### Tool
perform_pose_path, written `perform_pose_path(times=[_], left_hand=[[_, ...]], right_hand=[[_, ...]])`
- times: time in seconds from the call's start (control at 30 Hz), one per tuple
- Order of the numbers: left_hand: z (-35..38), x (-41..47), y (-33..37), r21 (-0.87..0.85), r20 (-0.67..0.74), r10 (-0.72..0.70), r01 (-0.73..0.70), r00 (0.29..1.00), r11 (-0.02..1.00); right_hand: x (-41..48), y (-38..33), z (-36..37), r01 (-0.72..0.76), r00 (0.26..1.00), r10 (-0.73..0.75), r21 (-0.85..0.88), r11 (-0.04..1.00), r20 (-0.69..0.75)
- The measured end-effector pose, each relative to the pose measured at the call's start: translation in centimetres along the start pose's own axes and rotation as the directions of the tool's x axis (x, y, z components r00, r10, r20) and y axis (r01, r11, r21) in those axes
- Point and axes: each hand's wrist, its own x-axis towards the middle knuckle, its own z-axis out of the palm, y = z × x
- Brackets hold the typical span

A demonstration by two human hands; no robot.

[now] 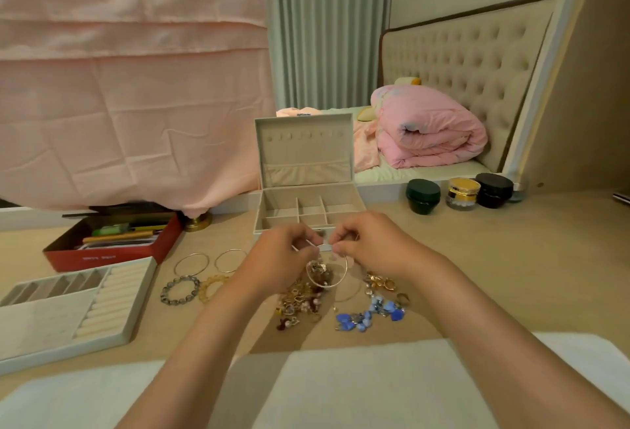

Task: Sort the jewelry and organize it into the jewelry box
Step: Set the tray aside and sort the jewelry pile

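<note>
While both hands meet just above the jewelry pile [300, 299], the left hand [281, 253] & right hand [370, 244] each pinch the thin silver bangle [328, 286] near its top, fingertips curled onto the wire. The bangle hangs btwn them as a loop, lowest curve pointing down at the pile, flat face roughly toward the camera; exact tilt can't be told. It's held in the air just in front of the jewelry box [344, 207], not in any compartment.

The box sits mid-table [477, 258], long axis L–R, lid [303, 142] standing upright at the far side, open side toward the person. Its lift-out tray [68, 350] lies well apart at near L, w/ ring rolls & narrow slots.

Counts on the table:
- 2 thin hoop bangles [191, 265], side by side, L of the hands.
- 2 beaded bracelets, 1 grey [180, 290] & 1 amber [213, 287], touching.
- 2 blue charm clusters [354, 321], near R of the pile.
- Gold pieces [380, 283] under the R wrist; number can't be told, same for the pile.
- 3 lidded jars at far R: green [422, 195], gold [463, 193], black [493, 190].
- 1 red box [112, 251] w/ pens, far L.
</note>
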Motion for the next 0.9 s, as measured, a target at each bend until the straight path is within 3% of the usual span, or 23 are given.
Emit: perform_pose_path(times=[0.13,0.27,0.33,0.43,0.57,0.67,0.9], left_hand=[[-4.3,-2.1,-4.5,0.035,0.035,-0.135,0.134,0.99,0.99],[-6.3,-3.3,-8.3,0.13,-0.026,-0.205,0.207,0.978,0.97],[-7.1,-3.4,-10.3,0.289,-0.041,-0.194,0.198,0.98,0.937],[-7.8,-3.3,-12.2,0.403,0.064,-0.136,0.099,0.989,0.91],[-8.2,-2.6,-13.0,0.379,0.056,-0.162,0.129,0.985,0.917],[-7.9,-2.3,-13.4,0.358,0.014,-0.153,0.137,0.988,0.924],[-7.8,-2.5,-13.2,0.246,-0.146,-0.128,0.161,0.981,0.956]], right_hand=[[2.2,-3.7,5.3,0.045,0.995,-0.043,-0.02,0.999,0.091],[3.9,-6.0,9.2,0.037,0.982,-0.026,-0.058,0.998,0.187],[4.5,-6.6,10.6,0.044,0.974,-0.021,-0.097,0.994,0.225],[5.1,-7.0,11.8,0.076,0.971,-0.04,-0.146,0.986,0.237],[5.3,-7.3,13.0,0.119,0.96,-0.077,-0.144,0.982,0.269],[5.4,-7.9,13.7,0.179,0.96,-0.116,-0.239,0.954,0.256],[5.6,-9.3,15.2,0.273,0.956,-0.209,-0.368,0.889,0.206]])
